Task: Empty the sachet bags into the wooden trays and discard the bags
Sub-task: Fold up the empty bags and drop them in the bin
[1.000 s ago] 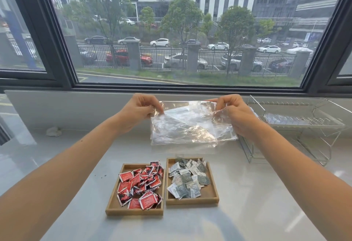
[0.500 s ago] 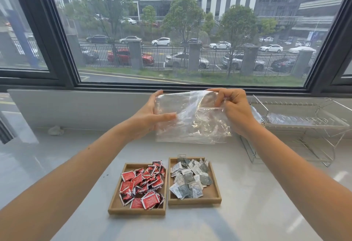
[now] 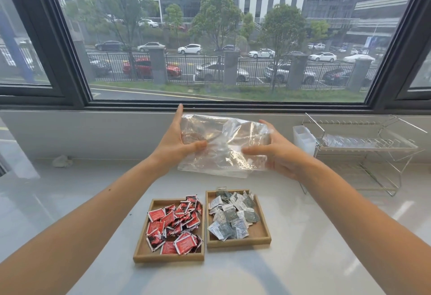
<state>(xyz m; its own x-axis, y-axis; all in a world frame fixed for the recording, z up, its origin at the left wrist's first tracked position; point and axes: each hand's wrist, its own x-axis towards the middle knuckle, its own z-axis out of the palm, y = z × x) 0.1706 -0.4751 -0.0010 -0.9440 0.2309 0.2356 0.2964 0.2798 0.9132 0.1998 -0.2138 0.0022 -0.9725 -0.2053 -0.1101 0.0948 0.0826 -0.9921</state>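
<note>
An empty clear plastic bag (image 3: 224, 147) is held up above the counter between both hands. My left hand (image 3: 173, 147) presses its left side, thumb in front and fingers behind. My right hand (image 3: 277, 154) holds the right side the same way. Below, two wooden trays sit side by side on the white counter. The left tray (image 3: 142, 245) holds several red sachets (image 3: 173, 223). The right tray (image 3: 262, 231) holds several grey and white sachets (image 3: 232, 216).
A wire dish rack (image 3: 363, 147) stands at the right against the wall, with a white plastic holder (image 3: 303, 139) on its left end. A small crumpled scrap (image 3: 61, 161) lies at the back left. The window sill runs along the back.
Both hands shifted from pinching the bag's top corners to pressing its sides between thumb and fingers. The bag is now narrower and more gathered.
</note>
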